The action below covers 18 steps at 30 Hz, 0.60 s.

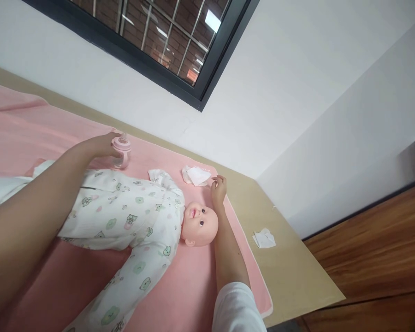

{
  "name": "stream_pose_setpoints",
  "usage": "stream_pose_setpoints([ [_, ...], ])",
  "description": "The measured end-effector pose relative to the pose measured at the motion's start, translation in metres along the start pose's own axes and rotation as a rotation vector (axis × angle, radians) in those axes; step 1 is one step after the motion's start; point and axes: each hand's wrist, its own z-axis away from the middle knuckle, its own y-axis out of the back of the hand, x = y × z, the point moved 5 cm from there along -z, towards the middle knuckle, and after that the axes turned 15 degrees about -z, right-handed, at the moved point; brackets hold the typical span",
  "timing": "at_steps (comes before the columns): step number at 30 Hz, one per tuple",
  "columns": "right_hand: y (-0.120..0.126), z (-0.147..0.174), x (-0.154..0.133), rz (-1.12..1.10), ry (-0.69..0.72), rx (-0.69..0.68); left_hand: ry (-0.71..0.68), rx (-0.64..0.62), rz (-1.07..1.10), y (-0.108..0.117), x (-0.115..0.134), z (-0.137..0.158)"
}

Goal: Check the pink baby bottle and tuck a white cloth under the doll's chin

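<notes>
At the far side of the pink blanket, my left hand point(108, 144) is around a pink baby bottle point(122, 146) with a clear teat and side handles. The bottle stands upright; it partly hides my fingers. My right hand point(219, 188) is beyond the doll's head, close to a crumpled white tissue point(198, 176). Its fingers are loosely bent and apart, with nothing visible in them. Between my arms a baby doll point(199, 223) lies on its back in a white sleepsuit point(131, 210) with a green animal print. My left forearm crosses over its lower body.
The pink blanket point(190, 286) covers much of a tan tabletop point(297, 276). A folded white tissue point(264, 238) lies on the bare wood at the right. Behind the table are a white wall and a dark-framed window point(202, 87). Wooden panelling point(376, 240) stands at the right.
</notes>
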Motion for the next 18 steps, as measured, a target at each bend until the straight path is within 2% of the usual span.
stream_pose_setpoints([
  [3, 0.008, 0.012, 0.004, 0.114, -0.044, 0.117, 0.006, -0.055, -0.021, -0.005, 0.000, 0.000],
  [6, 0.010, 0.023, 0.015, 0.160, -0.271, 0.184, -0.004, -0.080, -0.053, -0.011, -0.005, -0.004],
  [9, 0.007, 0.033, 0.026, 0.140, -0.463, 0.164, -0.027, -0.093, -0.058, -0.013, -0.009, -0.007],
  [14, 0.009, 0.041, 0.041, 0.096, -0.538, 0.188, -0.028, -0.108, -0.078, -0.011, -0.009, -0.010],
  [18, 0.016, 0.046, 0.057, 0.054, -0.628, 0.225, -0.002, -0.067, -0.116, -0.016, -0.014, -0.017],
])
